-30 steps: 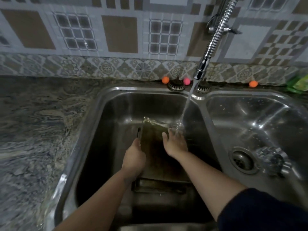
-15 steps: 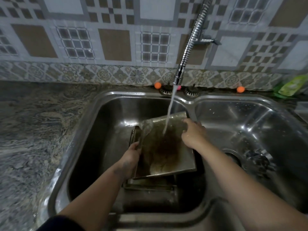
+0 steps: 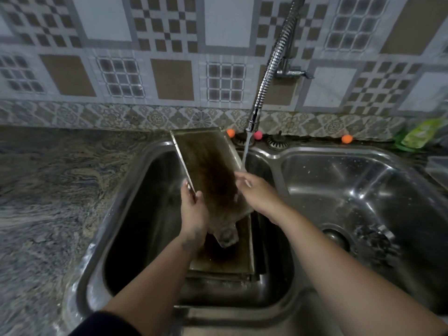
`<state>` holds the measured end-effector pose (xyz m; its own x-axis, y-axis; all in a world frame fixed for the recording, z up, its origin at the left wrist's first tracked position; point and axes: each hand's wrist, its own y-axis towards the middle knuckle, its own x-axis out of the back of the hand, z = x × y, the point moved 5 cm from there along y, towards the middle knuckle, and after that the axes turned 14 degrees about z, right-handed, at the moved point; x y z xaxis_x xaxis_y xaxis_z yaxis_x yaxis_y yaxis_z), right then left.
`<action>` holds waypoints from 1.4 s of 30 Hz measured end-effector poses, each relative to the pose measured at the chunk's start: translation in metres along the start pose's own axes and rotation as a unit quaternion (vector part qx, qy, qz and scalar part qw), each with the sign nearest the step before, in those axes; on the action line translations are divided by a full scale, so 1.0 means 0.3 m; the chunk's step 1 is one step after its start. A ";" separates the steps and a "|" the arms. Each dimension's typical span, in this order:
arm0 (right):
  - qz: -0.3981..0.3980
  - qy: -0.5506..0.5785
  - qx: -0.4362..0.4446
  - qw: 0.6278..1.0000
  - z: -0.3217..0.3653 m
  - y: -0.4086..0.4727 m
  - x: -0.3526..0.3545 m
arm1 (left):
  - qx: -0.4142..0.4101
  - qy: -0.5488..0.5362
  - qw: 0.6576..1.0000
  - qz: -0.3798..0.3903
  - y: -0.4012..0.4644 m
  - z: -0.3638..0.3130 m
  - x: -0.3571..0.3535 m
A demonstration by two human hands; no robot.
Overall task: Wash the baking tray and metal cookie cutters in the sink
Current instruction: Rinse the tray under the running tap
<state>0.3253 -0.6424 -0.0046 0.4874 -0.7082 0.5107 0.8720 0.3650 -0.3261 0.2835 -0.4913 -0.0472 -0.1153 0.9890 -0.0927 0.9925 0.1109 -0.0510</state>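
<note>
Tilted up on end since half a second ago, the stained rectangular metal baking tray (image 3: 208, 170) now stands steeply over the left basin, its far edge reaching past the sink rim. At far left lies the mottled stone desk (image 3: 48, 190). Next, the steel double sink (image 3: 274, 151) — its left basin holds another flat tray (image 3: 225, 260) beneath the raised one. The left hand (image 3: 194, 214) is closed on the tray's left edge; the right hand (image 3: 257, 192) clasps its right edge, where water from the coiled chrome tap (image 3: 269, 73) strikes. Brown grime darkens the tray's centre — the rim looks paler.
</note>
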 end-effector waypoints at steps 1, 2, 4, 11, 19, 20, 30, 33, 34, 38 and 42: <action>0.006 0.014 0.021 1.000 0.029 0.007 -0.009 | -0.025 0.032 0.999 0.003 -0.015 -0.022 -0.009; 0.012 0.036 0.042 0.998 0.057 0.017 -0.017 | -0.049 0.072 0.996 0.009 -0.032 -0.044 -0.023; 0.021 0.128 0.064 0.989 0.112 0.033 -0.031 | -0.096 0.153 0.983 0.034 -0.071 -0.083 -0.057; -0.025 0.492 0.054 0.869 0.081 0.020 -0.004 | -0.138 0.359 0.904 0.184 -0.108 -0.065 -0.188; 0.096 0.560 0.059 0.821 -0.017 -0.093 -0.014 | -0.060 0.368 0.910 0.179 0.096 -0.132 -0.292; 0.096 0.556 0.059 0.823 -0.022 -0.101 -0.008 | -0.054 0.375 0.909 0.173 0.126 -0.124 -0.281; 0.021 0.593 0.076 0.802 -0.026 -0.058 0.049 | 0.107 0.308 0.915 0.237 -0.030 0.090 -0.175; -0.023 0.602 0.077 0.794 -0.008 0.000 0.047 | 0.061 0.336 0.903 0.260 -0.074 0.056 -0.164; -0.025 0.607 0.079 0.790 0.005 0.013 0.043 | 0.030 0.371 0.895 0.246 -0.075 0.030 -0.147; 0.017 0.559 0.100 0.823 0.085 0.023 0.027 | -0.110 0.420 0.886 0.162 -0.082 -0.090 -0.086; -0.079 0.304 0.061 0.948 0.063 -0.007 0.056 | -0.087 0.199 0.972 0.090 -0.071 -0.150 -0.032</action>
<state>0.3324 -0.6437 0.0197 0.2678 -0.9633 -0.0186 0.9484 0.2670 -0.1713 0.2653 -0.4988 -0.0004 0.0514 0.9496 0.3092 0.9908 -0.0872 0.1031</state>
